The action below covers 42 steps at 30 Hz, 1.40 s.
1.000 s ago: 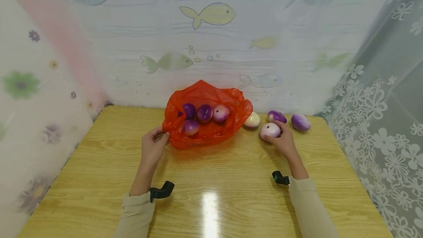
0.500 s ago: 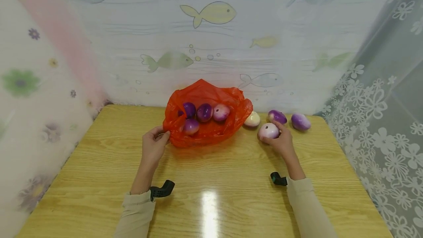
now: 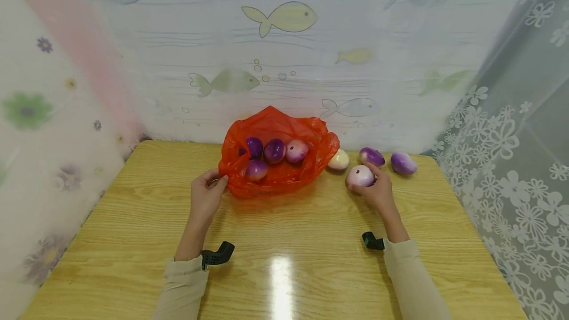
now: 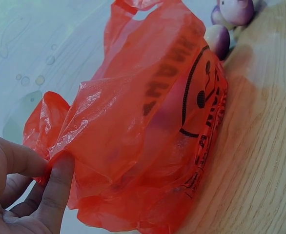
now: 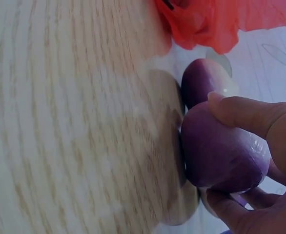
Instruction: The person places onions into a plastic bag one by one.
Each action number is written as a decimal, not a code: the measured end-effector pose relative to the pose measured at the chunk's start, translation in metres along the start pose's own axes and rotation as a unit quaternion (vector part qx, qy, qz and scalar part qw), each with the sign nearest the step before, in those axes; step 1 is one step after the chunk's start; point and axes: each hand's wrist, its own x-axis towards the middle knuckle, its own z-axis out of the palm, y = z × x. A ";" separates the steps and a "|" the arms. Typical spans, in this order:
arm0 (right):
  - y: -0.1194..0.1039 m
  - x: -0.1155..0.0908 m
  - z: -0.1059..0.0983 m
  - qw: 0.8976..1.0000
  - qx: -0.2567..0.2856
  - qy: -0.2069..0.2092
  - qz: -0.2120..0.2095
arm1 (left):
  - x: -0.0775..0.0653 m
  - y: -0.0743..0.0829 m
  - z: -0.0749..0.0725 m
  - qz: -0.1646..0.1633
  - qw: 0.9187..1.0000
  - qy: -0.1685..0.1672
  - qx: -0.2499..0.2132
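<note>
My left hand (image 3: 208, 195) pinches the left rim of a red plastic bag (image 4: 118, 131) between thumb and fingers. The bag's mouth spreads wide, showing several glossy purple round pieces (image 3: 274, 151) and a pinkish one (image 3: 297, 151) inside. To the bag's right, my right hand (image 3: 378, 189) grips a round purple-and-white piece (image 5: 221, 146) with thumb and fingertips on opposite sides. It has a small dark spot and is close over the table. Around this hand lie a cream piece (image 3: 340, 160) beside the bag and two purple ones, one just behind (image 3: 371, 156) and another farther right (image 3: 403, 163).
The wooden table (image 3: 284, 226) has its back edge against a fish-patterned curtain (image 3: 284, 48). Flower-patterned sheets (image 3: 520, 201) hang on both sides. A black camera mount (image 3: 218, 255) sits on each wrist.
My right hand has shifted slightly left with the purple-and-white piece in its grip. The left hand keeps its pinch on the bag, which has hardly moved.
</note>
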 end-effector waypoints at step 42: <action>-0.045 -0.026 -0.019 0.970 0.184 0.158 -0.030 | -0.001 0.000 -0.001 0.001 1.000 -0.004 -0.006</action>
